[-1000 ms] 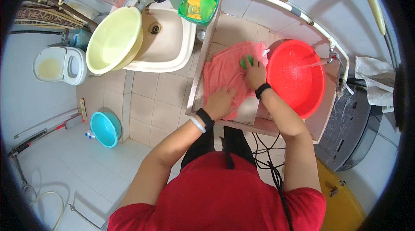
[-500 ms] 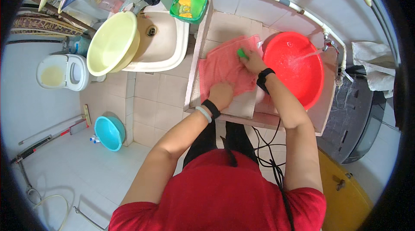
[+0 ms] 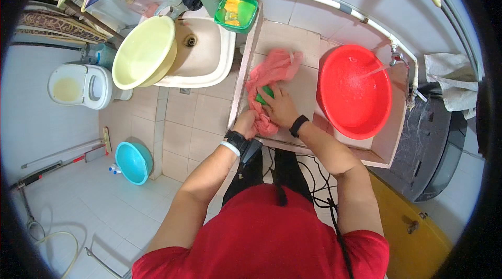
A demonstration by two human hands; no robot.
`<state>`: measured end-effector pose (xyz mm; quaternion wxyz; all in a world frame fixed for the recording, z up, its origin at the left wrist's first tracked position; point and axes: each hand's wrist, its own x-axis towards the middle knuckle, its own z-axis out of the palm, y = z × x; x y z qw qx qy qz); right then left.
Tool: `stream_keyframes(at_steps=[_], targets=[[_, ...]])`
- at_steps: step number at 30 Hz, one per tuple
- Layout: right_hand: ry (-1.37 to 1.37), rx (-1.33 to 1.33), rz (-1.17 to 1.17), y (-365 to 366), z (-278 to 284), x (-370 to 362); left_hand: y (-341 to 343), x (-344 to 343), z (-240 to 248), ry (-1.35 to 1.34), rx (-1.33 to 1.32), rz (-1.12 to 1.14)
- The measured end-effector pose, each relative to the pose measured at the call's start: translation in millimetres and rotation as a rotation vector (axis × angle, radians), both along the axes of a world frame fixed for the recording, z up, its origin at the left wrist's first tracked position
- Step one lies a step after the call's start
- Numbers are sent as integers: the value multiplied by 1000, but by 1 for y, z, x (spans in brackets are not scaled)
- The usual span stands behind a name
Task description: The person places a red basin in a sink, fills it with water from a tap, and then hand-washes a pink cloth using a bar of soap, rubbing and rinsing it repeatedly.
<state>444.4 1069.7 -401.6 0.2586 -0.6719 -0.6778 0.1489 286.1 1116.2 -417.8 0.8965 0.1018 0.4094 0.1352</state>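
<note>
A wet pink towel [image 3: 278,65] lies bunched in a long strip along the left side of the tiled basin. At its near end my left hand [image 3: 246,124] is closed on a fold of the cloth. My right hand [image 3: 282,109] presses on the towel beside it, fingers curled over a small green block [image 3: 265,94]. The block looks like a bar of soap, though my fingers cover part of it. To the right, a red plastic basin [image 3: 345,114] holds water, and a stream runs into it from the tap [image 3: 398,56].
A white sink [image 3: 217,62] with a pale yellow basin [image 3: 141,51] tilted on it stands to the left. On its corner sits a green dish [image 3: 236,13] with yellow and green pieces. Black cables [image 3: 327,201] hang by my legs. A tiled rim [image 3: 308,148] edges the washing area.
The towel has gone from spread flat to bunched up at the left. My right hand has come nearer and leftward with the green block; my left hand has drawn back slightly with the near end.
</note>
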Motion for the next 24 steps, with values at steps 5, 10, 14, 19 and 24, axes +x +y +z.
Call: stream_keyframes(at_steps=[5,10,14,19,24], targets=[[-256,-226,7,36,0,34,9,6,19,151,152,-45],[-124,-451,-309,84,-11,93,3,12,22,331,449,-157],[-135,-162,-540,100,-12,95,-11,16,40,857,1266,-411],[-262,-272,-151,93,-67,81,-15,24,40,826,1665,-787],[-134,-571,2,115,-40,83,-3,23,36,839,1644,-893]])
